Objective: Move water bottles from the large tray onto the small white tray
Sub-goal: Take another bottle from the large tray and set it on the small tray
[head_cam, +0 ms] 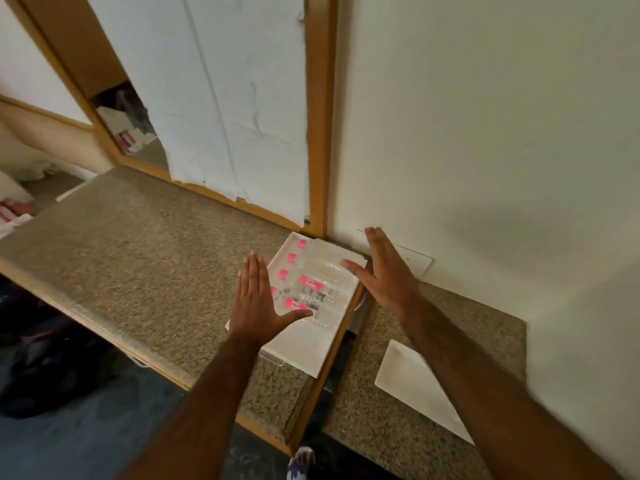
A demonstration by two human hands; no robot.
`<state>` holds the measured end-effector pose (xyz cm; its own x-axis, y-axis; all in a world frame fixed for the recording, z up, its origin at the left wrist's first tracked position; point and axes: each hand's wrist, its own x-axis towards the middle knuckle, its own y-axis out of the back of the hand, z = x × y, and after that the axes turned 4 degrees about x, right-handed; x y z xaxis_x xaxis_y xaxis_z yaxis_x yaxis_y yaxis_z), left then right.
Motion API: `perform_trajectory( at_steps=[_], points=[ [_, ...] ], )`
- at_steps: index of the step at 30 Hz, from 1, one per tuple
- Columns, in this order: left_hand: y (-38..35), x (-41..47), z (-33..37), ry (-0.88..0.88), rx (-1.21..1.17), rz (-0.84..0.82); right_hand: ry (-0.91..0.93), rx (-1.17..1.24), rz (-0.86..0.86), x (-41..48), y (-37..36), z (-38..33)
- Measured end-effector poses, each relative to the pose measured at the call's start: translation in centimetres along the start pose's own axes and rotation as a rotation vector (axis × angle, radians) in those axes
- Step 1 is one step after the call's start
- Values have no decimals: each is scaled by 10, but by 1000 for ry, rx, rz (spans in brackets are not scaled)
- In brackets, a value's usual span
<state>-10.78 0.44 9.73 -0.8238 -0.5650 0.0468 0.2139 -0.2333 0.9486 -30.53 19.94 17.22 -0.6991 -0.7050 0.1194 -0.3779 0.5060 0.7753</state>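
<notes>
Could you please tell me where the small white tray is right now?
In the head view, the small white tray lies empty on the right-hand countertop, partly under the right forearm, across the gap from the large tray.

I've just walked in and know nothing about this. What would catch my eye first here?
Two bare hands, the left hand and the right hand, spread open over a large tray of clear water bottles with bright pink caps and labels. An empty small white tray lies on the speckled counter to the right.
</notes>
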Motion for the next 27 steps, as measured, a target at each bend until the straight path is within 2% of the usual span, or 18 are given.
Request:
perform_trajectory(
  at_steps=[5,9,13,17,20,27],
  points=[
    [-16,-25,-47,145,-51,2,11,-81,-112,8,-54,-16],
    [-37,-52,-71,245,-73,-59,35,-138,-206,5,-96,-15],
    [-62,-77,-86,316,-78,-152,151,-269,-251,-3,-129,-9],
    [-82,-95,-86,383,-127,-216,150,-378,-329,-9,-152,-7],
    [-94,-101,-83,409,-120,-258,138,-428,-411,-12,-163,-9],
    [-109,-99,-80,404,-18,-308,114,-636,-421,-7,-179,-17]
  ],
)
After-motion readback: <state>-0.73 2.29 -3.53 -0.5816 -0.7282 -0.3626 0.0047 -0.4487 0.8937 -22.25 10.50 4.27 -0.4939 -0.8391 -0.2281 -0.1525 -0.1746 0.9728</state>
